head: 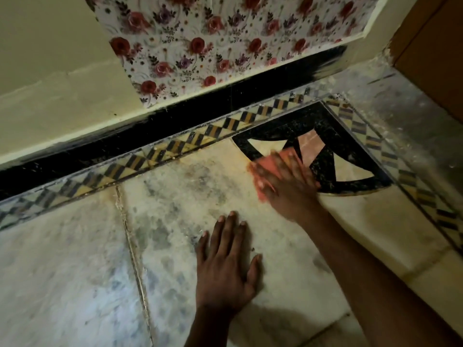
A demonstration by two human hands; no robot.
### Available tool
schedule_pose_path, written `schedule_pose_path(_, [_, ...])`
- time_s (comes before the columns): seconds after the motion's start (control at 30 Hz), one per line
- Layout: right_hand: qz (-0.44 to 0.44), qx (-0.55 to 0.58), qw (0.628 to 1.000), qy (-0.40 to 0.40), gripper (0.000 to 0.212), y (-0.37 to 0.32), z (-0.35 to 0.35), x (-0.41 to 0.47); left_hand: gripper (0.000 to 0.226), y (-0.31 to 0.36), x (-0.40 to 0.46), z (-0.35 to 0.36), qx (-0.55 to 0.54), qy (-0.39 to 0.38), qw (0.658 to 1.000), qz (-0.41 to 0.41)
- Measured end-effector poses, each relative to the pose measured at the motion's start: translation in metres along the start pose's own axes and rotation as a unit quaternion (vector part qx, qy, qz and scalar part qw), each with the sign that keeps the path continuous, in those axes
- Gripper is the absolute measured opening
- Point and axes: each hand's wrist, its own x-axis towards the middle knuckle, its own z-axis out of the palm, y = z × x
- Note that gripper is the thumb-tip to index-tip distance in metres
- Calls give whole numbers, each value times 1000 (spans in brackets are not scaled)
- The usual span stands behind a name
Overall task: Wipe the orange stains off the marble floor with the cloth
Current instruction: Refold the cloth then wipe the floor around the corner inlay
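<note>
Right hand (pixel 285 181) at centre-right, blurred, seemingly flat-fingered pressing cloth (pixel 263 169) to scrub orange stains; left hand (pixel 225 261) splayed flat on floor (pixel 75 259), bracing.

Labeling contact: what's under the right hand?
A pink-orange cloth shows past the fingers of the right hand, lying on the marble floor by the black inlay. The floor beneath it is covered.

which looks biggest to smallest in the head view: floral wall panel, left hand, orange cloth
1. floral wall panel, by far the largest.
2. left hand, flat on the marble, though nearer the camera.
3. orange cloth, mostly hidden under the blurred right hand, so its true size is unsure.
</note>
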Motion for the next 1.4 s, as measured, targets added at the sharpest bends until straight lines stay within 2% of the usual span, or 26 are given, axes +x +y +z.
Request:
schedule_pose_path(0.07, [-17, -43, 998, 38, 53, 27, 7, -63, 73, 0, 0, -1, -4, 0, 1000, -1])
schedule_pose_path(0.17, [43, -26, 999, 16, 54, 46, 12, -102, 73, 0, 1, -1, -5, 3, 1000, 1])
schedule_pose_path(0.23, [59, -26, 998, 18, 54, 29, 12, -80, 74, 0, 0, 0, -4, 5, 1000, 2])
schedule_pose_path(0.33, [28, -1, 998, 53, 52, -13, 10, -12, 74, -1, 0, 0, -8, 9, 1000, -2])
schedule_pose_path(0.47, [17, 0, 1000, -18, 53, -32, 2, 33, 75, 0, 0, 1, -1, 6, 1000, -1])
schedule_pose_path(0.6, [-6, -31, 999, 39, 54, 11, 10, -55, 75, -1, 0, 1, -6, 2, 1000, -3])
schedule_pose_path(0.7, [34, -32, 999, 19, 55, 25, 15, -95, 75, -1, 0, 0, -7, -2, 1000, -7])
schedule_pose_path(0.77, [57, -24, 998, 19, 56, 15, 14, -76, 75, -1, 0, 1, -6, -6, 1000, -5])
schedule_pose_path(0.9, [61, 29, 997, 27, 57, -36, 7, 18, 75, -1, -1, 2, -1, 1, 1000, -1])
schedule_pose_path(1.0, [21, 13, 1000, -17, 56, -63, 5, 42, 75, 0, 0, 1, 3, 4, 1000, -1])
schedule_pose_path(1.1, [-55, -20, 998, 38, 55, -38, 13, -7, 74, -1, 1, 0, -3, 7, 1000, -2])
schedule_pose_path(1.17, [-15, -35, 998, 49, 56, -5, 16, -39, 74, 0, 0, 0, -8, 7, 1000, -5])
schedule_pose_path(1.23, [93, -1, 995, 45, 59, 9, 10, -26, 74, 0, 0, 0, -11, 17, 1000, -7])
schedule_pose_path(1.3, [194, 57, 977, 67, 61, -7, 6, 15, 75, 0, 1, 2, -8, 21, 1000, -5])
schedule_pose_path(1.33, [219, 87, 970, 65, 61, -22, 3, 40, 75, -1, 1, 2, -6, 25, 1000, -3])
schedule_pose_path(1.4, [181, 82, 980, 28, 61, -56, -2, 74, 76, -3, 1, 4, -5, 30, 1000, -1])
